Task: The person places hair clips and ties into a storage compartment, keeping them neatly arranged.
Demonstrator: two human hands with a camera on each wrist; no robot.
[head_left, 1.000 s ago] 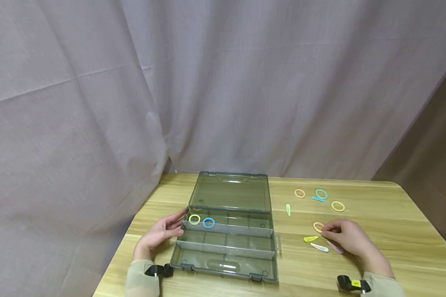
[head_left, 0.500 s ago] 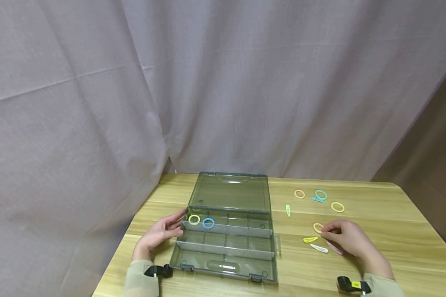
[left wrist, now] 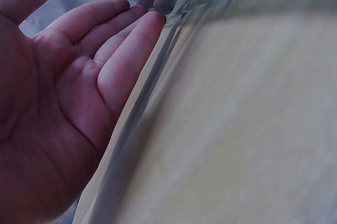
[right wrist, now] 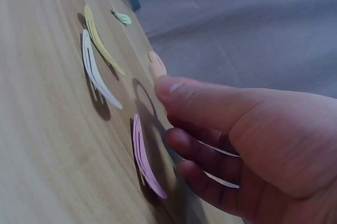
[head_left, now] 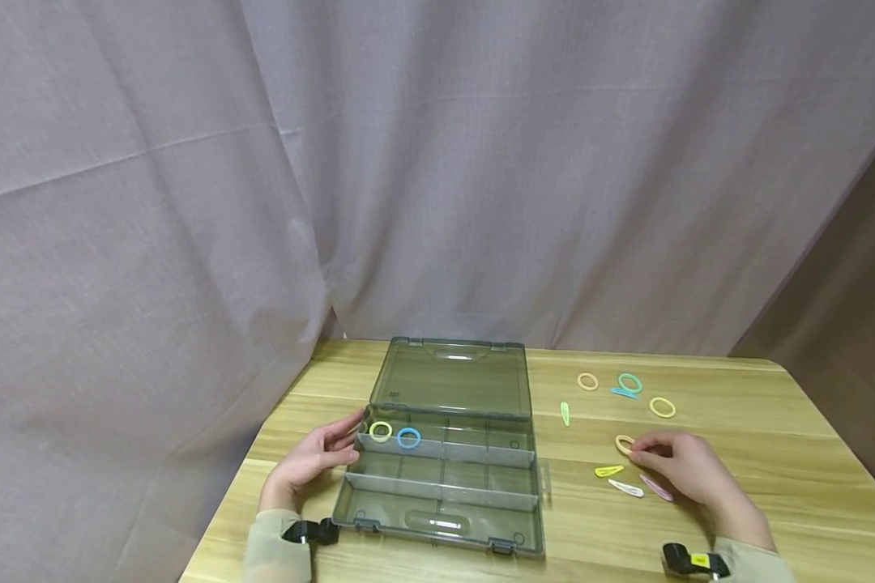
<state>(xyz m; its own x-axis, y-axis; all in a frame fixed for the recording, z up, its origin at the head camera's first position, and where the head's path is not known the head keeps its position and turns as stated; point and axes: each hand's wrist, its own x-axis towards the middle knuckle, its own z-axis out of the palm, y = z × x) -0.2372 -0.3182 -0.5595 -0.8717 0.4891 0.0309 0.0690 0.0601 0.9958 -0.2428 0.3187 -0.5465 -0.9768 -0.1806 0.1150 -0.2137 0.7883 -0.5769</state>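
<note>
In the head view, a pale orange hair tie (head_left: 624,444) is pinched between the thumb and fingers of my right hand (head_left: 678,465). The right wrist view shows the hair tie (right wrist: 156,65) held above its shadow on the table. Just below that hand lie a pink snap hair clip (right wrist: 145,155), a white one (right wrist: 95,71) and a yellow one (right wrist: 100,40). My left hand (head_left: 309,460) touches the left side of a grey see-through divided box (head_left: 441,486), its fingers extended. In the box's back row sit a yellow-green hair tie (head_left: 381,423) and a blue hair tie (head_left: 409,431).
The box lid (head_left: 452,376) lies folded back. Farther right are another orange hair tie (head_left: 587,373), a green one (head_left: 630,376), a yellow one (head_left: 662,399), a blue clip (head_left: 624,393) and a green clip (head_left: 565,414). A curtain (head_left: 481,202) hangs behind the table.
Both hands stay almost still. The pale orange hair tie pinched by my right hand has tilted very slightly; the box and the other pieces have not moved.
</note>
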